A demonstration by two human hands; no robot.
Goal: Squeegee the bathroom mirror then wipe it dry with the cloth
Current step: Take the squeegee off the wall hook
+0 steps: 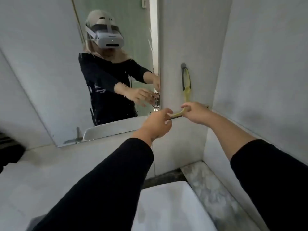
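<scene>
The mirror [55, 72] hangs on the left of the white wall and carries water streaks and droplets; it reflects a person in a headset and dark top. To its right a yellow squeegee [187, 91] hangs by its black loop from a wall hook [183, 65]. Its crossbar with the dark blade sits at the bottom. My left hand [155, 125] pinches the bar's left end. My right hand [195, 112] curls its fingers over the bar's right part. I cannot make out a cloth for certain.
A white basin [166, 207] lies below my arms, with a marbled counter strip [210, 189] to its right. A wall corner [216, 80] closes in on the right. A dark object [10, 150] rests at the left edge of the white ledge.
</scene>
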